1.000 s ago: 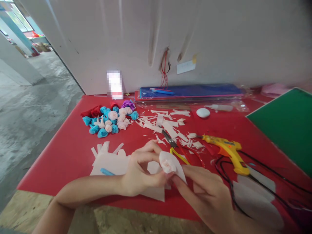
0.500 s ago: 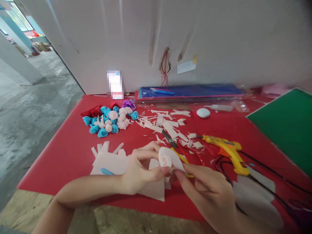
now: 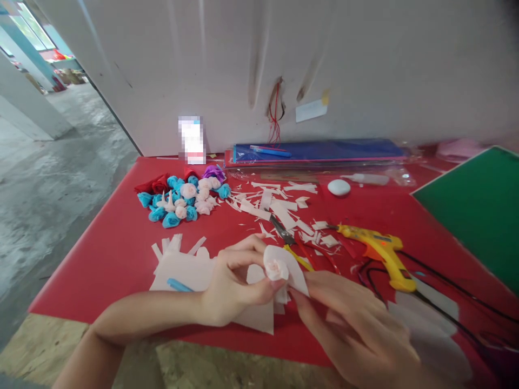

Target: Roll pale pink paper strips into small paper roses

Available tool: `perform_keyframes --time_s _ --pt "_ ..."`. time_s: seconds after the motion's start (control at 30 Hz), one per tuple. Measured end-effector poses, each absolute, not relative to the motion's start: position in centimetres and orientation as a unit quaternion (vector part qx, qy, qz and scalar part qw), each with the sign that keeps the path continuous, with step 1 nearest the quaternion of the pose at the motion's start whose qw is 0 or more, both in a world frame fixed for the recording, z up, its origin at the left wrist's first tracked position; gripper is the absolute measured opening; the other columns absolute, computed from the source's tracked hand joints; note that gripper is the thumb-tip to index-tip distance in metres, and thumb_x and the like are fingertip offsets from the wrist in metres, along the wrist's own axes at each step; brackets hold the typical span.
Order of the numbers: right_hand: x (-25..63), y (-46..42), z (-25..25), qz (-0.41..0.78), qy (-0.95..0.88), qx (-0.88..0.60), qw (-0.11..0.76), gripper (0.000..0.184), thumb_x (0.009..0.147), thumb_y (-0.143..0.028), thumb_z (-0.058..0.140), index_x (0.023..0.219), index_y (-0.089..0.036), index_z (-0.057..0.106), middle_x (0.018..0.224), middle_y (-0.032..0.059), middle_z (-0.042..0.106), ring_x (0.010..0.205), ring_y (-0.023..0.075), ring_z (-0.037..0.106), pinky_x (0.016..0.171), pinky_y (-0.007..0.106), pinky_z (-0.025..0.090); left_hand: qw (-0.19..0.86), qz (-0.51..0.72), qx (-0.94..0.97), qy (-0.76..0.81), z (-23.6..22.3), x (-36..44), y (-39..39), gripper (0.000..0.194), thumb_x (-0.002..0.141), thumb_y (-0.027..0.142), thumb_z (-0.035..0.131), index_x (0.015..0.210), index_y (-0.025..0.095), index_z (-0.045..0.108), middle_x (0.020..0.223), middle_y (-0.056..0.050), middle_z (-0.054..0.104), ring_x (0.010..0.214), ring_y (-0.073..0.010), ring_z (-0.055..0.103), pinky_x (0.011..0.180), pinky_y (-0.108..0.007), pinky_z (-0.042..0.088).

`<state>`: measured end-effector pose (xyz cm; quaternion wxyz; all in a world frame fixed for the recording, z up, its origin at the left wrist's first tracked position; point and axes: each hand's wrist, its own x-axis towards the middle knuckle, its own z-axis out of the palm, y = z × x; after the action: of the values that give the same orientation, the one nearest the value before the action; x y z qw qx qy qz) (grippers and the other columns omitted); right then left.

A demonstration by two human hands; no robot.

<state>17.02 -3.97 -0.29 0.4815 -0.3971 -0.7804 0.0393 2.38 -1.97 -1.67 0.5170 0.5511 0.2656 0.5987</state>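
My left hand [image 3: 233,281] pinches a small rolled pale pink paper flower [image 3: 276,268] between thumb and fingers, just above the red table [image 3: 113,254]. My right hand [image 3: 357,329] grips the flower's loose outer petal from the right side, fingers closed on the paper. Under my hands lie pale pink paper sheets [image 3: 190,273] with a blue pen [image 3: 178,285] on them. Scissors with yellow handles [image 3: 290,246] lie just behind the flower.
A heap of finished blue, pink, red and purple paper flowers [image 3: 180,200] sits at the back left. Paper scraps [image 3: 279,208] litter the middle. A yellow glue gun [image 3: 379,251] with black cable lies right. A green board [image 3: 482,205], a blue packet [image 3: 316,151] and a white pebble-shaped object [image 3: 339,187] lie behind.
The flower has been turned slightly between my fingers and its loose petal pulled closer round it. My right hand has shifted a little lower and to the right.
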Motion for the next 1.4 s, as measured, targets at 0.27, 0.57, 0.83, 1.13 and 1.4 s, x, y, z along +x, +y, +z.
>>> perform_keyframes --time_s 0.27,0.57,0.83,1.13,1.4 --pt "18.1 -3.9 -0.1 -0.060 -0.826 -0.326 0.457 0.015 0.074 -0.007 0.059 0.078 -0.021 0.060 0.065 -0.0003 0.068 0.055 0.0141 0.063 0.055 0.026 0.054 0.524 0.596 0.546 0.267 -1.8 2.5 -2.0 0.005 0.068 0.014 0.065 0.067 0.019 0.065 0.066 0.001 0.054 0.067 -0.0096 0.049 0.065 -0.023 0.043" --pt "18.0 -3.2 -0.4 -0.123 -0.847 -0.261 0.446 0.014 0.077 -0.007 0.056 0.071 -0.018 0.061 0.057 -0.0003 0.064 0.054 0.0129 0.062 0.054 0.024 0.054 0.519 0.601 0.541 0.277 -1.7 2.6 -2.1 0.008 0.067 0.011 0.066 0.066 0.019 0.066 0.064 0.001 0.055 0.065 -0.0096 0.050 0.064 -0.023 0.044" --pt "18.1 -3.2 -0.4 -0.112 -0.844 -0.281 0.442 0.012 0.076 -0.008 0.058 0.075 -0.020 0.062 0.064 0.0003 0.066 0.059 0.0141 0.064 0.056 0.025 0.056 0.563 0.585 0.516 0.275 -1.8 2.6 -2.0 0.008 0.066 0.013 0.069 0.067 0.021 0.070 0.064 0.001 0.059 0.065 -0.0087 0.050 0.071 -0.024 0.043" --pt "18.3 -3.3 -0.9 -0.089 -0.829 -0.290 0.469 0.016 0.077 -0.011 0.055 0.078 -0.026 0.062 0.067 -0.0015 0.068 0.054 0.0157 0.064 0.051 0.027 0.056 0.597 0.568 0.494 0.277 -1.8 2.5 -2.1 0.006 0.060 0.019 0.074 0.062 0.018 0.069 0.059 0.001 0.053 0.059 -0.0087 0.048 0.055 -0.021 0.039" --pt "18.4 -4.1 0.2 0.022 -0.829 -0.335 0.447 0.021 0.070 -0.006 0.057 0.085 -0.022 0.058 0.071 0.0012 0.068 0.058 0.0160 0.064 0.051 0.025 0.056 0.607 0.571 0.497 0.240 -1.9 2.7 -2.1 0.015 0.056 0.021 0.077 0.065 0.017 0.065 0.062 0.003 0.051 0.059 -0.0066 0.046 0.058 -0.021 0.040"
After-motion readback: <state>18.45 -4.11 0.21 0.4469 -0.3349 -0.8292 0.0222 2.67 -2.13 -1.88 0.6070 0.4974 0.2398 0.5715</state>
